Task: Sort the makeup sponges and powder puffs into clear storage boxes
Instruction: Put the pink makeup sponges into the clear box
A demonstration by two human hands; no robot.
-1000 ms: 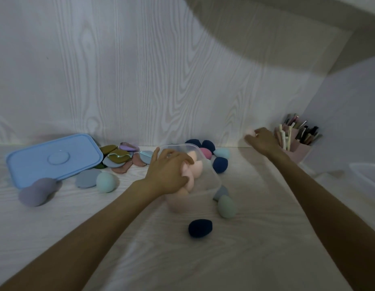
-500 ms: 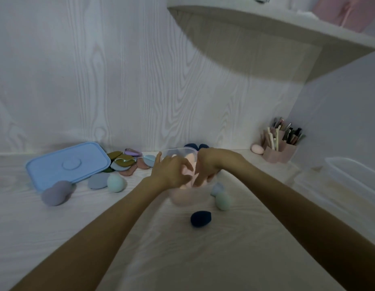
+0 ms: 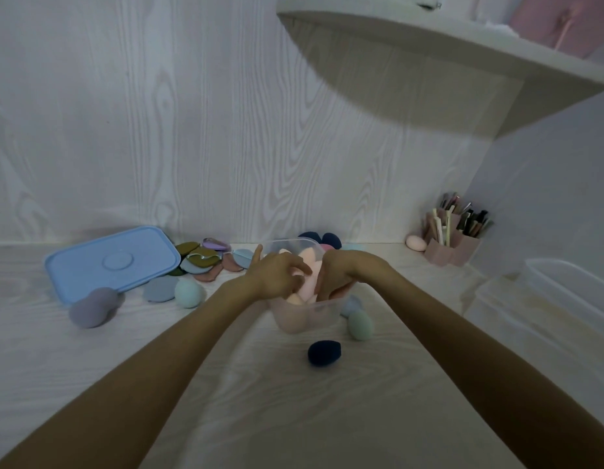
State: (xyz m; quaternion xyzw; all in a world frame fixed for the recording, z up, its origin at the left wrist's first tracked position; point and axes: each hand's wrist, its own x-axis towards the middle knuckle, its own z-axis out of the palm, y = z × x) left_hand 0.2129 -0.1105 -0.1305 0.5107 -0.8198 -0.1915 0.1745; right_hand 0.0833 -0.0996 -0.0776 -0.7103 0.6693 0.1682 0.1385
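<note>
From the head camera, a clear storage box (image 3: pixel 307 316) stands on the pale wood-grain counter (image 3: pixel 327 418), filled with pink makeup sponges (image 3: pixel 309 282). Both hands are down in its open top: the left hand (image 3: pixel 277 275) curls its fingers over the sponges at the box's left side, and the right hand (image 3: pixel 338 279) presses in from the right, fingers bent among the sponges; whether either actually grips one cannot be told.

A navy sponge (image 3: pixel 324 353) lies on the counter just near the box, and a mint green sponge (image 3: pixel 360 324) sits at the box's right, beside a pale blue one (image 3: pixel 350 304). To the left lie a light blue lid (image 3: pixel 112 262), a mauve sponge (image 3: pixel 92 308), a teal sponge (image 3: pixel 189 292) and a pile of flat powder puffs (image 3: pixel 206 260) by the far wall. More dark sponges (image 3: pixel 322 239) show behind the box. Far right, a lone pink sponge (image 3: pixel 415 243) rests beside a pink brush holder (image 3: pixel 453 247), and more clear boxes (image 3: pixel 547 309) stand at the right edge.
</note>
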